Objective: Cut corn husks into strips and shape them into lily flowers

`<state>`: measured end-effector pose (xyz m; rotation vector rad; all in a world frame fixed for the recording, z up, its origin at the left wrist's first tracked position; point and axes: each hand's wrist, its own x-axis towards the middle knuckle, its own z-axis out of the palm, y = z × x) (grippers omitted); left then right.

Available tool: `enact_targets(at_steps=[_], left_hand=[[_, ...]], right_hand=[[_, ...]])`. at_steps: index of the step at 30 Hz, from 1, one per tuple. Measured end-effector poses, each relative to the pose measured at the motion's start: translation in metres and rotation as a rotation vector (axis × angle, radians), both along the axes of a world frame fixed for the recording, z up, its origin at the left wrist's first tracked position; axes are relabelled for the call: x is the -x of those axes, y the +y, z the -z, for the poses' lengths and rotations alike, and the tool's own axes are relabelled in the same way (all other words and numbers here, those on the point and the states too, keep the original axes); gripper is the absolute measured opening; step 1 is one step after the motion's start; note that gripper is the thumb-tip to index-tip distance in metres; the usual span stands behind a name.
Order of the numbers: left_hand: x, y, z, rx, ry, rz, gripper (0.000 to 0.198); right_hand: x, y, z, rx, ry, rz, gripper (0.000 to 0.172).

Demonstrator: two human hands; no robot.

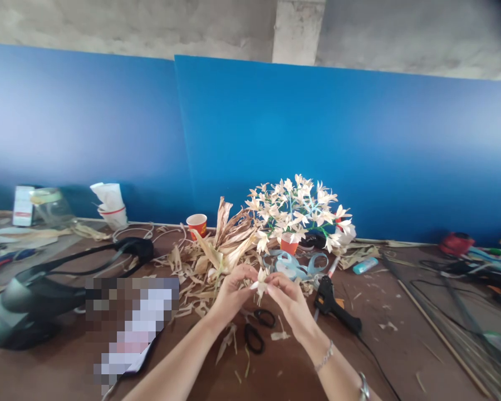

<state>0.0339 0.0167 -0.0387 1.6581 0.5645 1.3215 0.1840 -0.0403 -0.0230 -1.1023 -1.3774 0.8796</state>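
Between my two hands is a small pale husk flower (260, 284), pinched from both sides at the middle of the table. My left hand (237, 289) grips its left side with thumb and fingers. The fingers of my right hand (287, 298) close on its right side. Just below the hands lie black-handled scissors (254, 337). Behind them a bunch of cream husk flowers (296, 209) stands in a red paper cup (289, 243). To the left of it is a heap of dried corn husks (221, 253).
A black glue gun (332, 303) with its cord lies to the right, near a blue ribbon roll (294, 264). At left are a black headset (37, 301), a pixelated phone-like item (137, 323) and a red cup (197, 224). A blue panel (275, 122) stands behind the table.
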Motion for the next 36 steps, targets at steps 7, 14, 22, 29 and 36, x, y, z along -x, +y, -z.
enact_targets(at_steps=[7,14,22,29,36], left_hand=[[0.0,-0.004,-0.005,0.113,-0.028,0.101,0.013],[-0.002,-0.008,-0.01,0.142,0.038,0.172,0.014],[-0.001,-0.008,-0.008,0.139,0.051,0.128,0.012],[-0.001,-0.01,-0.013,0.162,0.047,0.121,0.009],[0.0,-0.008,-0.01,0.161,0.076,0.167,0.011]], right_hand=[[-0.001,-0.002,-0.005,0.063,0.106,-0.023,0.017],[-0.002,-0.002,-0.01,0.042,0.184,-0.017,0.015],[0.001,-0.003,-0.011,0.135,0.328,-0.045,0.014],[0.002,-0.004,-0.013,0.151,0.382,-0.083,0.016],[-0.002,-0.003,-0.011,0.144,0.311,-0.085,0.012]])
